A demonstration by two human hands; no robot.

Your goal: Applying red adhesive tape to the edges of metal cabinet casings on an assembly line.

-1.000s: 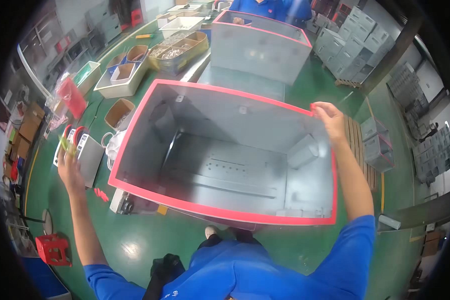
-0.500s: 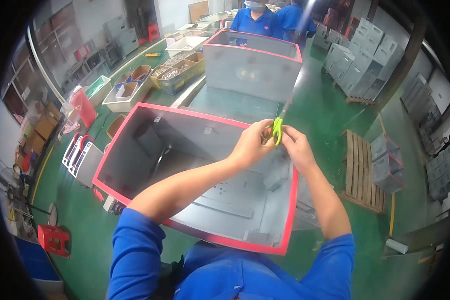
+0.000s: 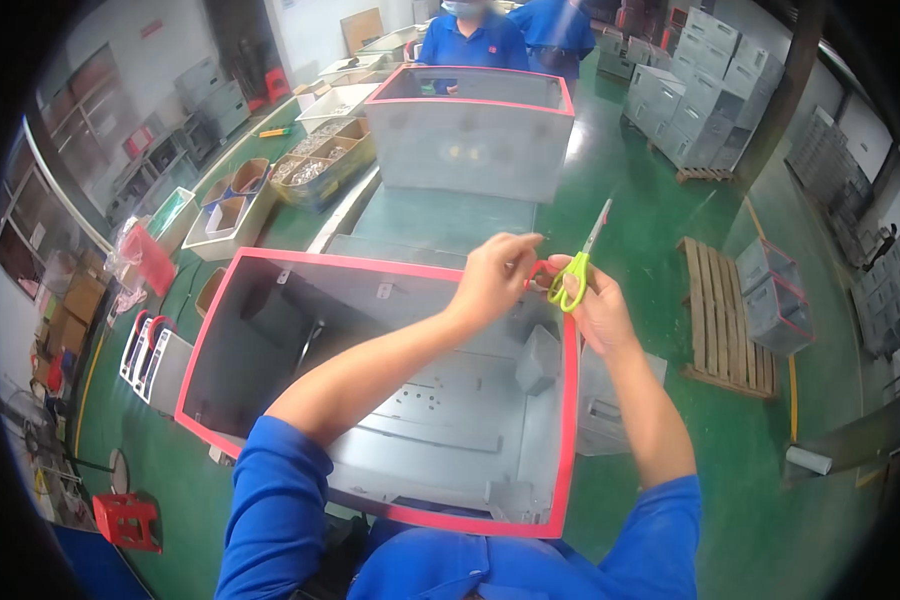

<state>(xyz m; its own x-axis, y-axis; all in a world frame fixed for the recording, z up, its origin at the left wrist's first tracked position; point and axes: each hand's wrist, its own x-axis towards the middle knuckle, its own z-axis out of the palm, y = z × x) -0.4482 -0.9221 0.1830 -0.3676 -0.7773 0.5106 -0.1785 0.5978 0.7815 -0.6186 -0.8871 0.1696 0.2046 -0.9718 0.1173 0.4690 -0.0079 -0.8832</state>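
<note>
A large grey sheet-metal box (image 3: 400, 400) lies open side up in front of me, its rim covered with red edging (image 3: 390, 262). At its far right corner my right hand (image 3: 602, 312) holds scissors (image 3: 575, 280) with yellow-green handles, their blades pointing up and away. Just left of them, my left hand (image 3: 492, 278) is closed, its fingers bent around a short red strip (image 3: 542, 274) that runs toward the scissors. How firmly the left fingers grip it is partly hidden. Holes and small brackets show inside the box.
Another grey box with red edging (image 3: 470, 145) stands ahead on the line, a co-worker in blue (image 3: 473, 42) behind it. Bins of small parts (image 3: 320, 165) line the left. Wooden pallet (image 3: 715, 320) and stacked grey boxes (image 3: 705, 90) are right; a red stool (image 3: 127, 520) is lower left.
The scissors have swung into clearer view in my right hand, now lower and apart from my left hand. My left hand has moved slightly left, and the whole view has shifted.
</note>
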